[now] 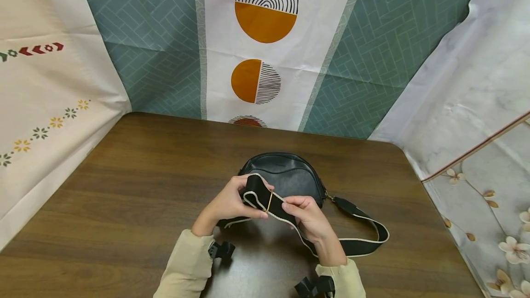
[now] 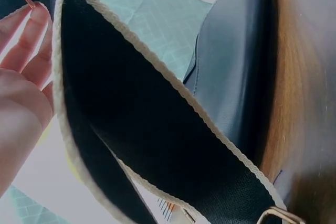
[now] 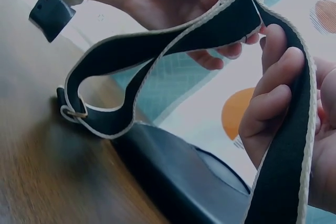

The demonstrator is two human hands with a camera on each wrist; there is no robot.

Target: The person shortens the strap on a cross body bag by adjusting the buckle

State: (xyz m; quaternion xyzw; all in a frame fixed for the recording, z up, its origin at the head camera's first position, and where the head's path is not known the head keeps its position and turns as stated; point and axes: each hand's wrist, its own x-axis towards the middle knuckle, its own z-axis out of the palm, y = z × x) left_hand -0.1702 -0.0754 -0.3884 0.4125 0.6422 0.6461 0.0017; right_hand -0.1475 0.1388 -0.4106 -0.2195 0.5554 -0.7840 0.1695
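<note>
A black bag strap [image 1: 258, 191] with cream edging is held up in front of a black shoulder bag [image 1: 285, 179]. My left hand [image 1: 229, 203] grips a folded loop of it, thumb below and fingers behind. Just right of that thumb a gold slider bar [image 1: 270, 200] crosses the webbing. My right hand [image 1: 307, 217] pinches the strap on the other side of the slider, its thumb on the front face. In the right wrist view, the right hand's curled fingers [image 3: 278, 90] lie against the webbing. A second metal buckle [image 3: 79, 113] hangs in the strap's lower loop.
The bag rests on a brown wooden table [image 1: 145, 187]. From its right end, a metal clip [image 1: 329, 196] joins the strap, which curves over the tabletop. Patterned cloth [image 1: 165, 36] hangs behind the table, with pale cloths at both sides. Each wrist carries a black camera mount [image 1: 221, 249].
</note>
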